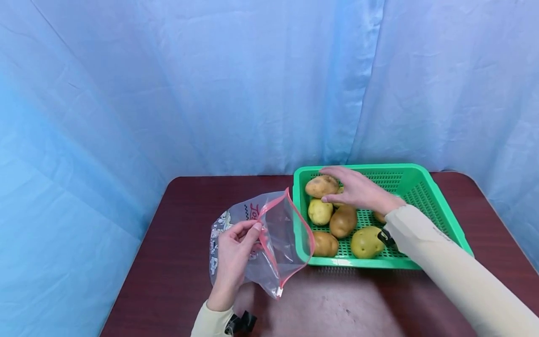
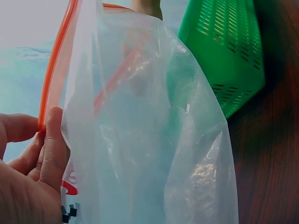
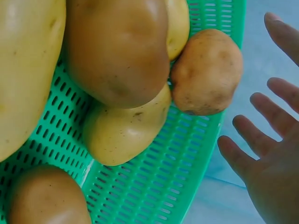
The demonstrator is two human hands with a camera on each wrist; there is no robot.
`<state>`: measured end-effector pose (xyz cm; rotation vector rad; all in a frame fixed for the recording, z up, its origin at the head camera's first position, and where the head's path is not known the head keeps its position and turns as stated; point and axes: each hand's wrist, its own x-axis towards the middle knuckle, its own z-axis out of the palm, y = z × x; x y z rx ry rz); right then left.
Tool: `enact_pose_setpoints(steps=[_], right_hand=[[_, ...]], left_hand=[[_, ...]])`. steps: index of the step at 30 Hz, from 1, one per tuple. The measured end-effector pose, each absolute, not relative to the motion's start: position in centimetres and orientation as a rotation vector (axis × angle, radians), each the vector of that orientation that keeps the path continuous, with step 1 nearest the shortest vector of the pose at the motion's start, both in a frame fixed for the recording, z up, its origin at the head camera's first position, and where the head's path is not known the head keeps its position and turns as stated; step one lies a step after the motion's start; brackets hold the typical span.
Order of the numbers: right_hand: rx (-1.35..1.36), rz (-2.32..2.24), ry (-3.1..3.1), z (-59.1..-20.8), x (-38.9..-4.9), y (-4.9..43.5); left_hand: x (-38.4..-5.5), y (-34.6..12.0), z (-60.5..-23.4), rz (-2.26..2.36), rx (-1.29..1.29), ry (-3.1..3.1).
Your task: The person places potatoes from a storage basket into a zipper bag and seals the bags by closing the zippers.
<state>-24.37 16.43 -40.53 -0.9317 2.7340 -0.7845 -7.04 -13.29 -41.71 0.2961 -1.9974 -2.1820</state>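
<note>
Left hand (image 1: 236,248) pinches the bag (image 1: 284,234) by its pink strip (image 1: 273,202), thumb against fingers; keep that pinch firm but light, as the film looks thin and likely to fold in. Right hand (image 1: 360,189) grasps nothing: thumb and fingers spread over the left part of the basket (image 1: 370,263), no contact visible from the right wrist. The step in hand looks like taking up a potato. Far-left potato (image 1: 321,186) seems the best choice, being nearest your fingertips; come down over it, wrap it with fingers and thumb, and lift straight before going sideways, so the yellow potato (image 1: 319,212) just beside it doesn't roll. Smooth skins may slip, so cup rather than pinch. All potatoes in sight lie in the basket, brown potato (image 1: 343,222) and large yellow one (image 1: 366,242) nearer you. Bag mouth gapes toward the basket, its edge overlapping the left rim in the head view; can't tell whether they touch. Hold the mouth wide there, slider (image 1: 279,291) hanging at the near corner. Basket sits on the dark table (image 1: 177,262); avoid nudging it with your forearm.
</note>
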Motion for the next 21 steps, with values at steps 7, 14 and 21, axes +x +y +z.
enact_pose_setpoints(steps=[7, 14, 21], right_hand=[[-0.940, -0.791, 2.719, -41.6, -24.8, 15.7], [-0.999, -0.687, 2.781, -42.8, -25.1, 15.5], [-1.034, -0.660, 2.872, -42.8, -25.0, 15.5]], left_hand=[[-6.5, -13.4, -41.7, -2.179, 0.297, -1.999], [-6.3, -13.3, -41.7, -2.192, 0.296, -1.988], [-6.3, -13.1, -41.6, -2.170, 0.303, -2.011]])
